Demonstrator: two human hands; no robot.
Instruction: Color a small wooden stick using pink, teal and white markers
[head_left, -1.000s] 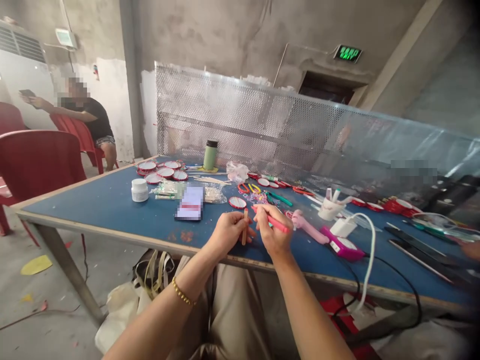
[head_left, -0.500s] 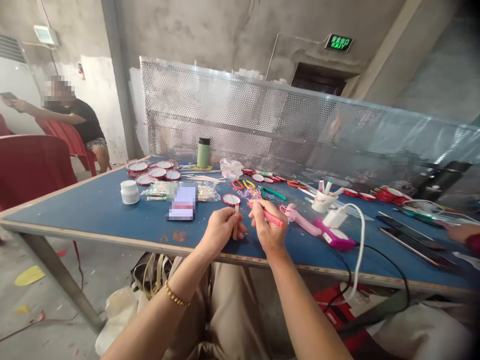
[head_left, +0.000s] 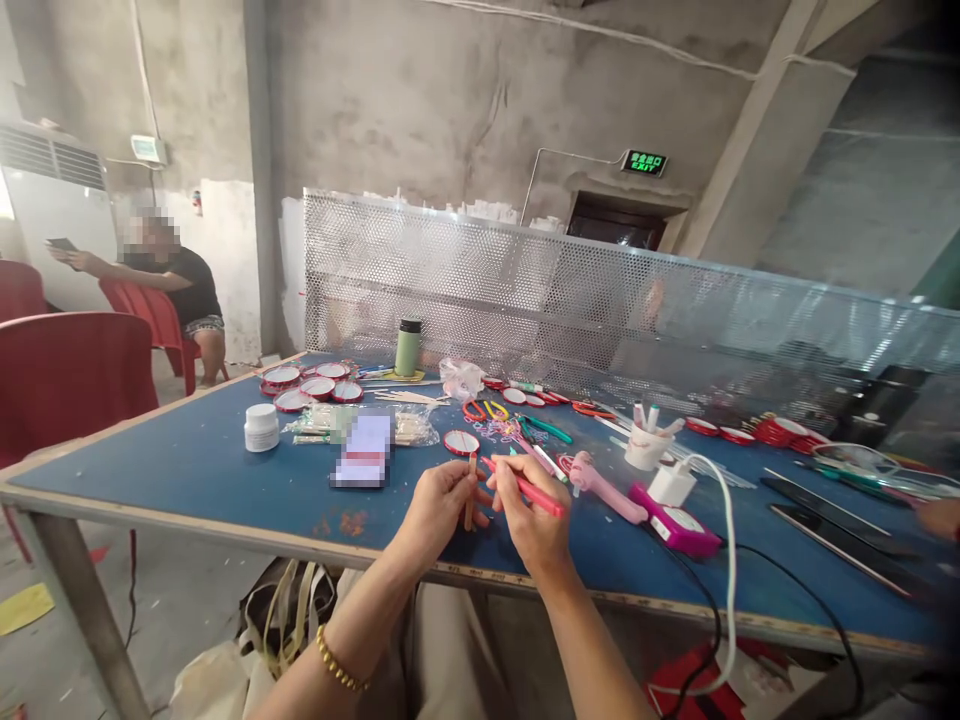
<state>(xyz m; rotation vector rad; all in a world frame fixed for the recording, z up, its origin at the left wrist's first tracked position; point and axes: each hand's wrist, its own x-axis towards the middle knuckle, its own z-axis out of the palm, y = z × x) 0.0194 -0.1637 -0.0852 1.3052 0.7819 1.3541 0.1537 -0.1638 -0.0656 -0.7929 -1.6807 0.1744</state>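
Observation:
My left hand [head_left: 439,508] pinches a flat wooden craft stick [head_left: 469,515], held upright above the front part of the table. Reddish colour shows at the stick's top end. A red marker pen [head_left: 538,494] is gripped in my right hand [head_left: 536,530], its tip pointing left, close to the stick's upper part; whether it touches I cannot tell. Just behind the hands lies a round white disc with a red rim [head_left: 460,442]. A white-and-green marker [head_left: 551,462] rests beyond my right hand.
On the blue table [head_left: 210,480] are a phone [head_left: 363,450], a white jar [head_left: 261,428], bagged sticks [head_left: 412,426], a green bottle [head_left: 408,348], pliers [head_left: 546,430], a pink tool [head_left: 604,488], a cup of pens [head_left: 646,446] and a purple box with cables [head_left: 684,530]. Another person [head_left: 187,280] sits at left.
The view has tilted upward, so the table sits lower in it. The marker's tip is nearer the stick, and the stick's top looks redder. Both hands keep their holds.

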